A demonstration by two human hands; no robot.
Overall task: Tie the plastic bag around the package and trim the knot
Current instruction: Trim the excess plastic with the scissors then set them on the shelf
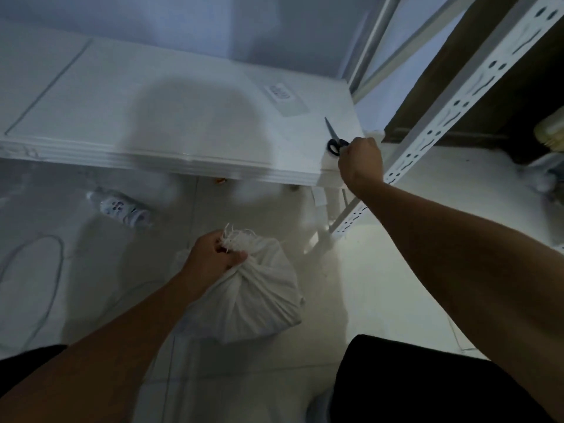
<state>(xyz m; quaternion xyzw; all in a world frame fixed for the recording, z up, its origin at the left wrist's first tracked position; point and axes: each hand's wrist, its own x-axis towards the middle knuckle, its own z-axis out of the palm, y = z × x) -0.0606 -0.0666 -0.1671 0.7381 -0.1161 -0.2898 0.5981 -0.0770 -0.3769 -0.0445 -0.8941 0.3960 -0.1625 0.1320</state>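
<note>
While the left hand (213,254) grips the knot (241,241) of the white plastic bag (253,297), package held above the pale tiled floor (381,285), the right hand (360,161) clasps black scissors (335,141) lying at the white table (152,117) corner, beside a perforated metal shelf rack (457,99).

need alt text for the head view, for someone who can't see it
A person's left hand grips the frayed knot atop a white bag-wrapped package above a pale floor, while the right hand reaches black-handled scissors lying at the white table's corner.
</note>
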